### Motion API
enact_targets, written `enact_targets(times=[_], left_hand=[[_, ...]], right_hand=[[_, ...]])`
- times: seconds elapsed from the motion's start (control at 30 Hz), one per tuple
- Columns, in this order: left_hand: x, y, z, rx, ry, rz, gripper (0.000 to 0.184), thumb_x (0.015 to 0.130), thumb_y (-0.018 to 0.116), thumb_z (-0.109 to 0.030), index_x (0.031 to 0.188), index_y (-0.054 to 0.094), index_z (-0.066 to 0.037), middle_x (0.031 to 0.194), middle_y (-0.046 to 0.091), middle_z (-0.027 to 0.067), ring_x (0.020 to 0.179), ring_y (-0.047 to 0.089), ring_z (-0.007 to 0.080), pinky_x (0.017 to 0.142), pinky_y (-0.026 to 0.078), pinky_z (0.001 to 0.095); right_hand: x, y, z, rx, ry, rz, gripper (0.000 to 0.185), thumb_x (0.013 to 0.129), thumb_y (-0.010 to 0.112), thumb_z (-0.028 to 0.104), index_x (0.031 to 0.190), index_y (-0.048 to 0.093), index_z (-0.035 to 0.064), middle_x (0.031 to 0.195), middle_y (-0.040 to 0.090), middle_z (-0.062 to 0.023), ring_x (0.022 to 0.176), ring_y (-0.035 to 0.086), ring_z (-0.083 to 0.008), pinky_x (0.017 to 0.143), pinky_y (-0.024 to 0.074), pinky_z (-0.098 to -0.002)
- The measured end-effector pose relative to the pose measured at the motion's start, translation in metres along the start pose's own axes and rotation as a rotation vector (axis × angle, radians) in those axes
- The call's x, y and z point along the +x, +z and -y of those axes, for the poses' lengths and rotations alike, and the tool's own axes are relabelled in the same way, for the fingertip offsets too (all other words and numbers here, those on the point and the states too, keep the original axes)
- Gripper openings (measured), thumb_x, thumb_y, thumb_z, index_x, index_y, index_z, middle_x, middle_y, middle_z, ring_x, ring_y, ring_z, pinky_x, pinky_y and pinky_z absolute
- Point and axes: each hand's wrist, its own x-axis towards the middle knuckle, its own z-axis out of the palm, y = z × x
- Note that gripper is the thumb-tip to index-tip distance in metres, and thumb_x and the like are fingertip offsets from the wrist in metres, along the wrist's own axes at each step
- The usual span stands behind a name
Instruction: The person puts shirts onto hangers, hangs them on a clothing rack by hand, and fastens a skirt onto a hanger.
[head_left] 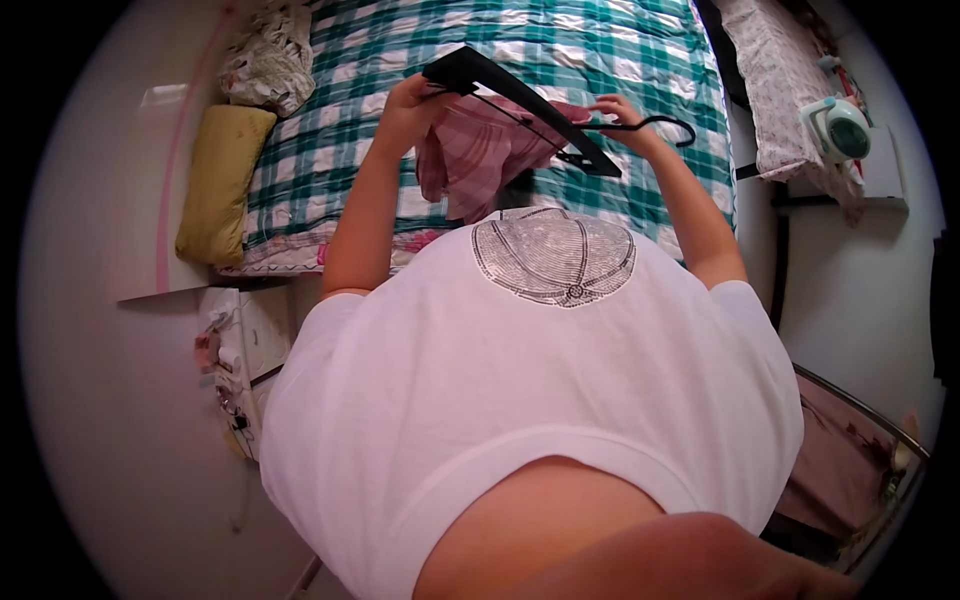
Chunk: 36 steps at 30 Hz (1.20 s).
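A black clothes hanger (535, 103) is held slanted above the bed, its hook pointing right. My left hand (405, 112) is closed around the hanger's upper left end. A pink plaid cloth (470, 150), perhaps a garment, hangs just behind and below the hanger, its left part close under my left hand. My right hand (622, 122) is at the cloth's right edge, fingertips bent together on it. The hanger's hook stem passes across or very near the right palm; whether it touches is unclear.
Beneath is a bed with a green and white plaid cover (350, 100). A yellow pillow (222, 185) and a crumpled patterned cloth (268, 60) lie along its left side. To the right, a white and green fan (838, 130) stands by a floral-covered surface (765, 80). A cabinet (262, 330) is at lower left.
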Motion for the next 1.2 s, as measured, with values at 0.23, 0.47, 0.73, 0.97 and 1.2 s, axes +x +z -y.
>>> enact_targets(times=[0.23, 0.47, 0.73, 0.97, 1.2], left_hand=[[-0.007, 0.002, -0.002, -0.023, -0.057, -0.033, 0.025, 0.076, 0.060, 0.003, 0.101, 0.059, -0.002, 0.089, 0.061, 0.0000, 0.077, 0.053, 0.0058, 0.067, 0.042, 0.0182], [-0.009, -0.006, -0.006, -0.015, -0.020, -0.082, 0.024, 0.076, 0.060, 0.003, 0.100, 0.059, -0.002, 0.089, 0.061, 0.0010, 0.076, 0.054, 0.0066, 0.067, 0.043, 0.0191], [-0.021, -0.028, 0.020, -0.187, -0.003, -0.260, 0.024, 0.077, 0.058, 0.004, 0.100, 0.057, -0.002, 0.092, 0.062, 0.0048, 0.081, 0.058, 0.0112, 0.070, 0.045, 0.0228], [-0.014, -0.027, 0.044, -0.364, 0.050, -0.296, 0.021, 0.083, 0.055, -0.005, 0.104, 0.053, -0.005, 0.100, 0.059, 0.0086, 0.086, 0.058, 0.0173, 0.074, 0.047, 0.0302], [-0.005, -0.031, 0.050, -0.355, 0.007, -0.322, 0.020, 0.083, 0.056, -0.008, 0.102, 0.051, -0.003, 0.101, 0.058, 0.0108, 0.087, 0.058, 0.0183, 0.074, 0.048, 0.0308]], right_hand=[[0.012, 0.033, -0.026, -0.157, -0.109, 0.122, 0.056, 0.056, 0.074, 0.003, 0.108, 0.056, 0.0143, 0.116, 0.046, -0.0130, 0.107, 0.045, -0.0305, 0.091, 0.0390, -0.0343], [0.025, 0.040, -0.035, -0.378, 0.055, 0.175, 0.041, 0.060, 0.072, 0.011, 0.099, 0.060, 0.0121, 0.107, 0.055, -0.0109, 0.097, 0.054, -0.0298, 0.080, 0.0455, -0.0343], [-0.008, 0.010, -0.039, 0.384, 0.265, -0.016, 0.018, 0.073, 0.062, 0.002, 0.090, 0.064, -0.0007, 0.081, 0.061, 0.0007, 0.073, 0.052, -0.0058, 0.069, 0.0428, -0.0222], [-0.037, -0.006, -0.025, 0.472, 0.276, -0.219, 0.017, 0.074, 0.060, 0.002, 0.091, 0.060, 0.0023, 0.083, 0.059, 0.0028, 0.073, 0.051, -0.0042, 0.065, 0.0419, -0.0207], [-0.054, -0.025, 0.006, 0.546, 0.258, -0.245, 0.019, 0.075, 0.060, 0.002, 0.094, 0.057, 0.0043, 0.085, 0.057, 0.0029, 0.072, 0.050, -0.0050, 0.064, 0.0414, -0.0207]])
